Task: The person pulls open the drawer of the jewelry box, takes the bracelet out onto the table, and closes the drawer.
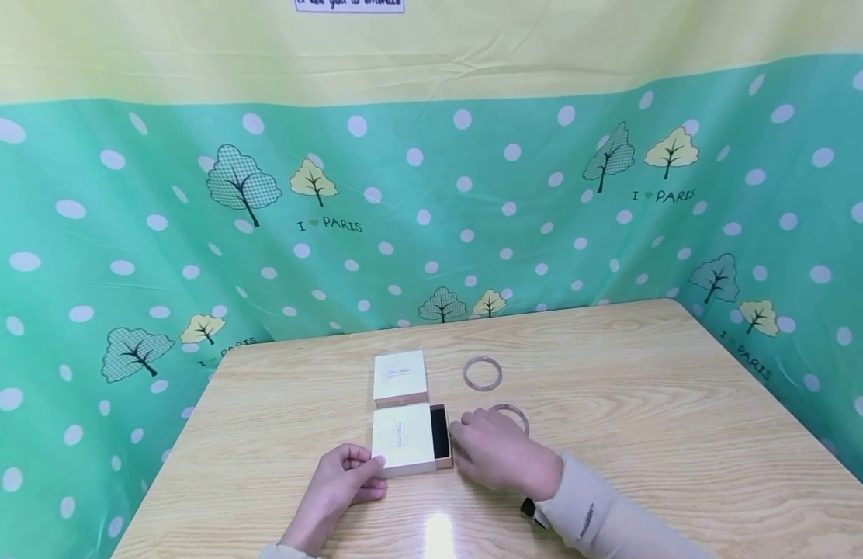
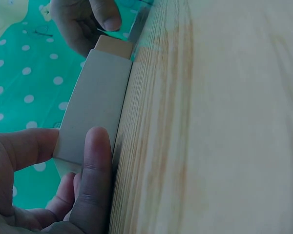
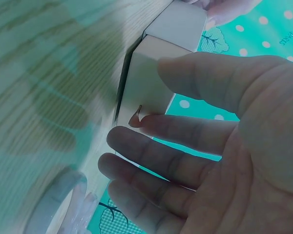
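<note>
A white drawer-style gift box lies on the table, its inner drawer slid partly out to the right and showing a black lining. My left hand grips the sleeve at its near left corner, thumb and fingers on its sides. At the drawer's end is my right hand, thumb and index finger apart. In the right wrist view the index fingertip touches a small ribbon pull tab on the drawer's end. A clear purplish bangle lies partly hidden behind the right hand.
A second white box, closed, stands directly behind the first. Another bangle lies to its right. The wooden table is backed by a green dotted curtain. Beneath the right cuff is a small black object.
</note>
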Demonstrator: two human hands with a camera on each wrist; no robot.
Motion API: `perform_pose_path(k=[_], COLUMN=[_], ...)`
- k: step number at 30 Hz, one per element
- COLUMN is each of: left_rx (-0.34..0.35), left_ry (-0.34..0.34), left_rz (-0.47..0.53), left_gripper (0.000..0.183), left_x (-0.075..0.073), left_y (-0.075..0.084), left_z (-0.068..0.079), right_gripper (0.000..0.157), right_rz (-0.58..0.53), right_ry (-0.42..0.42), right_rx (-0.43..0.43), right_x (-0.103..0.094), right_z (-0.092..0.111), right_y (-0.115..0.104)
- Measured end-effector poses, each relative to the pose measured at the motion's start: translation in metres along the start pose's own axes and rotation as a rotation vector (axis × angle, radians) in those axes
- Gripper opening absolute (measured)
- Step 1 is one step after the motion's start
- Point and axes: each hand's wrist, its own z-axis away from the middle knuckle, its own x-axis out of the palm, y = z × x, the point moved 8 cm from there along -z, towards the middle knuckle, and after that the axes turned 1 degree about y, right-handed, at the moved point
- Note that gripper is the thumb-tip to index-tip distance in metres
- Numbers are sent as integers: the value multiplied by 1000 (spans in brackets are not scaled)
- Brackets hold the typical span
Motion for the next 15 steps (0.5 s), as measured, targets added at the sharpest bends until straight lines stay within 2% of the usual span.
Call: perform_pose_path(k=[15], left_rx=[5], left_ry=[1], left_rz=[-3], left_gripper=[32], left_x=[1], left_y=[0], left_z=[0], right_gripper=[15], right_rz=[-18], right_ry=[-27], right_rx=[1], right_x=[7], right_z=[0], right_y=[-4])
